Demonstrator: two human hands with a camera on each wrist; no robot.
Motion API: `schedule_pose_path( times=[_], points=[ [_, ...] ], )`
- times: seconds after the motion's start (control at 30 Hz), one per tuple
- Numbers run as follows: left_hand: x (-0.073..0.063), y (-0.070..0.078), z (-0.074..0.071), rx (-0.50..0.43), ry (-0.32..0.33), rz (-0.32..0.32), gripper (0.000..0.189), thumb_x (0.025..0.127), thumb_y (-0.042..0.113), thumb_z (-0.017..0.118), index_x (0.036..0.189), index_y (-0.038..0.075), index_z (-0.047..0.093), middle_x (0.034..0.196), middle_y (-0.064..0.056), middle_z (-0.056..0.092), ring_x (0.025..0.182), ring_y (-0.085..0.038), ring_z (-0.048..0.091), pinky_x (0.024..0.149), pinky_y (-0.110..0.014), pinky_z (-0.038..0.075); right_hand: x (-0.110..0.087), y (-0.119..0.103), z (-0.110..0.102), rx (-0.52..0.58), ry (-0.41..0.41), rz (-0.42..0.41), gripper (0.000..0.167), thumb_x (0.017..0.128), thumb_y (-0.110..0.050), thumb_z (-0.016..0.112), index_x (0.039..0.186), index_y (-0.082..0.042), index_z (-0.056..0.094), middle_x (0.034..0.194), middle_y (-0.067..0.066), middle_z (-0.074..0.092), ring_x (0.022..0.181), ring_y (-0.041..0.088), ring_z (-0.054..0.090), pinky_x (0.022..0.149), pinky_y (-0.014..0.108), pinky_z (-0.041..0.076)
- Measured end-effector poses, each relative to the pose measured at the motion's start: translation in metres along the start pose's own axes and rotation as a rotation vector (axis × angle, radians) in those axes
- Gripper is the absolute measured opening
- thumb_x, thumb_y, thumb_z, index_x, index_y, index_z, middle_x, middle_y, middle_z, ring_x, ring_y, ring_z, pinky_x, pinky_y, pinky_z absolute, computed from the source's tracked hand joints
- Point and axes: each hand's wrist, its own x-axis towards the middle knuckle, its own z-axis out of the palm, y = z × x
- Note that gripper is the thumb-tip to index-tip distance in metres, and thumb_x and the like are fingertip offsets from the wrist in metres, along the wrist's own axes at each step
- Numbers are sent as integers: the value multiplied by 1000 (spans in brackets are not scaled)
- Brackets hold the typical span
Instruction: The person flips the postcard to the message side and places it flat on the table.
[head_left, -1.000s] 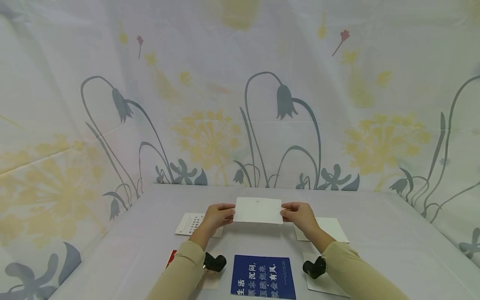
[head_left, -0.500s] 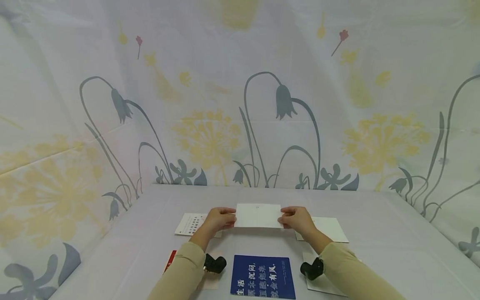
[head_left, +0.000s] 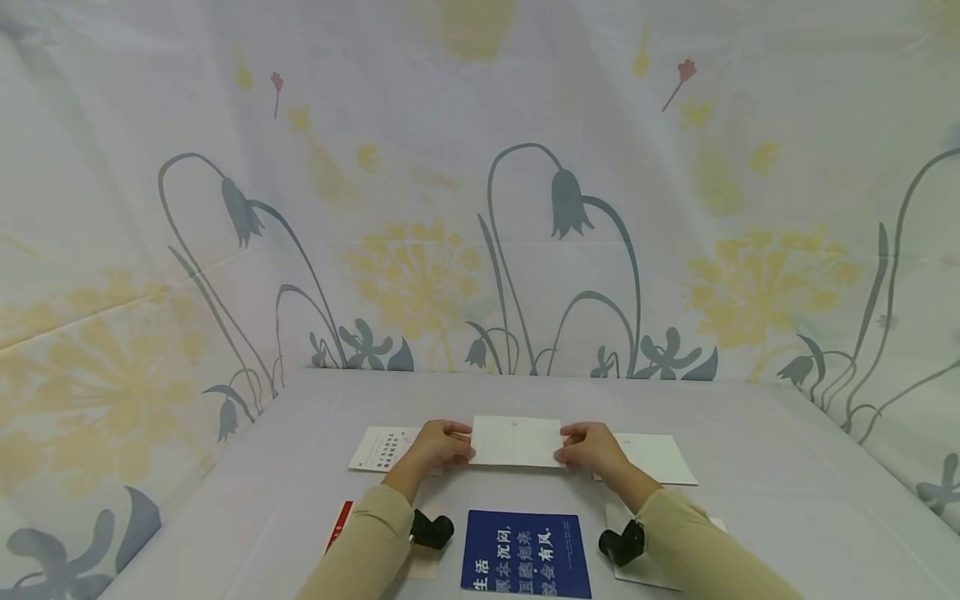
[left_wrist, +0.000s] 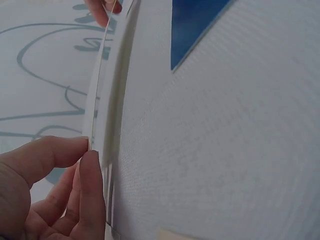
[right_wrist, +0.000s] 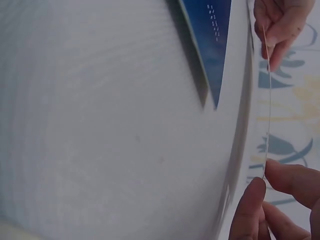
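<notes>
Both hands hold one white rectangular card low over the table, its pale face with a tiny mark turned to the head view. My left hand pinches its left edge between thumb and fingers. The right edge is pinched by my right hand in the same way. Each wrist view shows the card nearly edge-on, as a thin line running from one hand to the other. On the table, nearer the body, lies a blue card with white Chinese characters.
At left lies a white card with printed characters, partly behind the left hand. A red-edged item and a pale card show beside the left sleeve. White cards lie at right, partly covered by the right arm. A flower-patterned curtain hangs behind.
Both hands have lowered the white card and brought it slightly toward the body. The grip at both edges stays, and the cards on the table have not moved.
</notes>
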Motion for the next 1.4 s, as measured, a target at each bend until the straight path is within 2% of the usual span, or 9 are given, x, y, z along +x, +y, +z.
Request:
schedule_pose_path(
  times=[0.37,0.63,0.9,1.23,1.4],
  points=[
    [-2,0,1,86,-8,-19,36,73,-9,69,108,-8,62,83,-8,62,64,-12,58,62,-26,55,-4,-2,2,-96,-27,32,40,71,2,74,107,12,60,79,9,57,58,14,56,55,25,48],
    [-3,2,4,146,5,-35,33,71,-10,69,103,-6,64,77,-6,61,60,-10,57,59,-25,54,-2,-3,3,-160,-55,56,40,70,2,74,106,12,61,71,6,59,53,12,55,52,24,48],
    [-3,1,4,134,-4,-25,39,71,-10,70,109,-6,62,83,-8,62,64,-12,59,60,-26,54,-2,-7,3,-208,-57,58,44,70,1,73,111,10,60,74,7,57,52,12,53,49,23,46],
    [-3,4,-7,129,-43,80,41,77,-3,72,116,-5,59,92,-11,62,76,-17,62,67,-30,55,-6,-10,-1,-120,-52,-14,43,72,0,75,112,6,60,78,9,56,58,15,55,56,28,52],
    [-9,8,-10,103,-43,96,41,77,1,73,116,-4,59,95,-11,61,77,-18,62,69,-31,55,-11,-13,-3,-114,-59,-53,42,75,-5,74,113,4,60,79,7,57,62,17,56,60,31,53]
  ],
)
